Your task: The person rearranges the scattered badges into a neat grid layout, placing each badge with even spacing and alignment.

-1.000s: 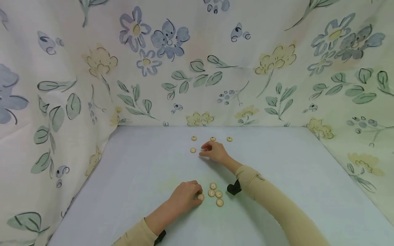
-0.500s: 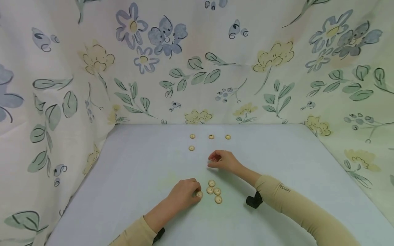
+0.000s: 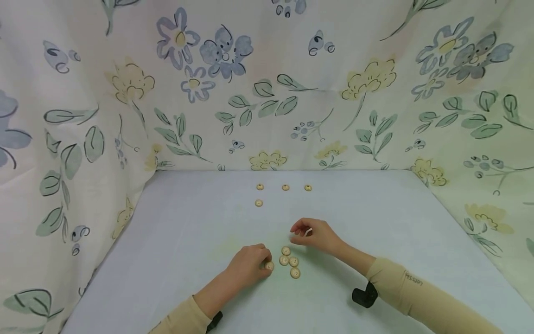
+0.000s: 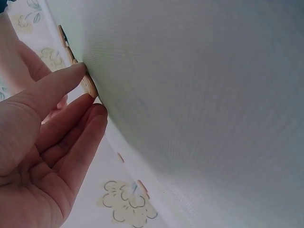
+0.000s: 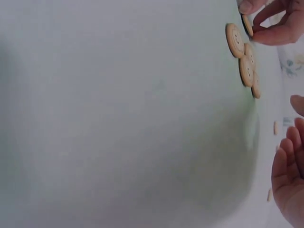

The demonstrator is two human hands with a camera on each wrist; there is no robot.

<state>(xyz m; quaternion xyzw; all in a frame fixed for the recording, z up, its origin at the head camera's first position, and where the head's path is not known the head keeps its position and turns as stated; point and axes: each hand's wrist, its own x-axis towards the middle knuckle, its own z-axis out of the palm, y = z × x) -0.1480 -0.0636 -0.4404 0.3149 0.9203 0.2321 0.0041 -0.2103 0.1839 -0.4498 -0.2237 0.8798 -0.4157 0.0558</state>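
Between the thumb and fingers of my left hand (image 3: 248, 266) is a round wooden button (image 3: 269, 266), pinched at its edge close over the table. The left wrist view shows this button (image 4: 89, 86) between the thumb tip and a fingertip. Just right of it several like buttons (image 3: 294, 261) lie in a tight cluster, and the right wrist view shows holes in their faces. My right hand (image 3: 317, 233) hovers beyond the cluster, fingers loosely curved with nothing between them. In the right wrist view that hand (image 5: 289, 175) is partly cut off by the frame edge.
Toward the back of the white table (image 3: 187, 222), three buttons (image 3: 285, 187) form a row, with one more button (image 3: 258, 202) in front of the leftmost. A floral cloth (image 3: 267, 116) hangs behind and along both sides. A black wrist camera (image 3: 365, 295) sits under the right sleeve.
My right hand has drawn back from the far buttons, moving toward me and to the right, near the cluster. The left hand keeps its pinch on the button in about the same spot.
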